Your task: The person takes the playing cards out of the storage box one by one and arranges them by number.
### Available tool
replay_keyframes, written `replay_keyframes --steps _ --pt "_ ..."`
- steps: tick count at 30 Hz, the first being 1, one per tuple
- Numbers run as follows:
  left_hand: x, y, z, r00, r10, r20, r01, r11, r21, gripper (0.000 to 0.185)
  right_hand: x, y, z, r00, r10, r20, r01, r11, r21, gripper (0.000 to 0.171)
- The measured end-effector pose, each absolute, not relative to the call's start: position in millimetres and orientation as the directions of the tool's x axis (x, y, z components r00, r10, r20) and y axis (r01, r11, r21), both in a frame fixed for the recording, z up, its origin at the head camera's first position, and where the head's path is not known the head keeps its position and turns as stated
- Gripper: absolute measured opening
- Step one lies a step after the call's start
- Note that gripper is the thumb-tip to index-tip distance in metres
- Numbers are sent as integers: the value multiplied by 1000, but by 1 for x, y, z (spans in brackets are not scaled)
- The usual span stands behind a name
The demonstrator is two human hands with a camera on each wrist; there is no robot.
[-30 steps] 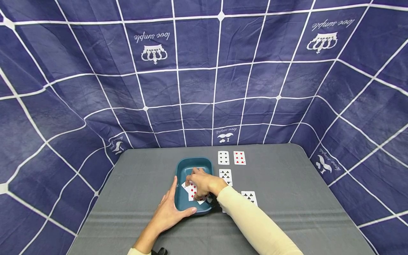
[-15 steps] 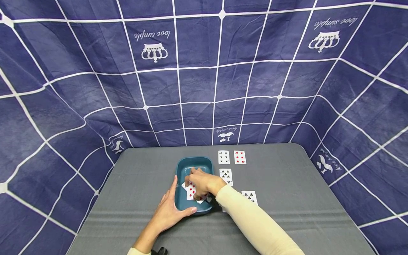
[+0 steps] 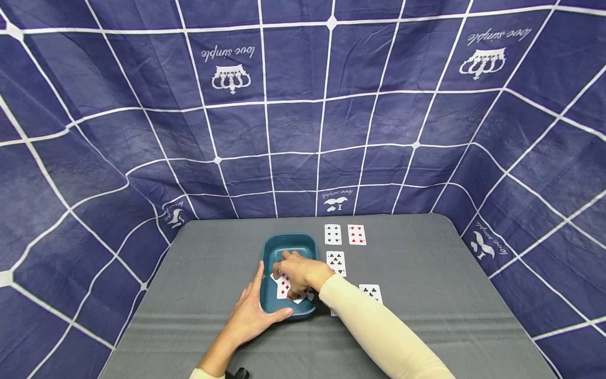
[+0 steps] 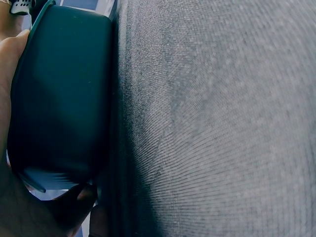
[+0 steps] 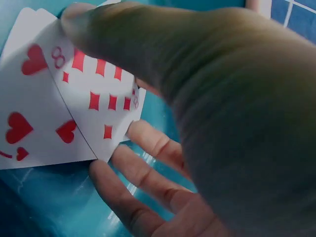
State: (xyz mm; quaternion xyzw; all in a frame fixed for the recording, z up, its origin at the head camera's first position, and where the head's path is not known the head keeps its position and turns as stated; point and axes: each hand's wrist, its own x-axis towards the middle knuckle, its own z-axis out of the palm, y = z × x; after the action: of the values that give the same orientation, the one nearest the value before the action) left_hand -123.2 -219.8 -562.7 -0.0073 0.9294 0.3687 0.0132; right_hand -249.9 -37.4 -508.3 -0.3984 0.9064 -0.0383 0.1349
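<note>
Your right hand [image 3: 299, 273] pinches the diamond card [image 5: 98, 94] inside the tray [image 3: 267, 252]; left hand [image 3: 255, 310] braces it flat. Lift cleanly.

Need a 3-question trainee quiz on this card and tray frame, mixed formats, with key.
1. True or false: the left hand holds a card.
2. Which red card does the right hand pinch inside the teal tray? A) eight of diamonds B) two of clubs C) king of spades
3. How many cards are fully visible face up on the grey table, right of the tray?

Key: 1 false, it rests against the tray's outer wall. 2 A, the eight of diamonds, overlapping a hearts card. 3 four.
</note>
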Motion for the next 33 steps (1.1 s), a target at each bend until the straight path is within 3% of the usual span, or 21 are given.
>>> replay_keyframes --steps 11,24,33 --pt "-122 -219 -565 -999 -3 -37 -28 725 688 150 -250 -40 -511 -640 -729 -241 -711 682 -175 63" --pt "-122 -220 -565 -999 -4 -38 -30 722 691 150 -251 -37 -509 -615 -771 -162 -736 636 -231 53" --pt "-124 -221 -565 -999 -7 -31 -26 725 688 150 -255 -31 -508 -601 -790 -121 -749 610 -257 57"
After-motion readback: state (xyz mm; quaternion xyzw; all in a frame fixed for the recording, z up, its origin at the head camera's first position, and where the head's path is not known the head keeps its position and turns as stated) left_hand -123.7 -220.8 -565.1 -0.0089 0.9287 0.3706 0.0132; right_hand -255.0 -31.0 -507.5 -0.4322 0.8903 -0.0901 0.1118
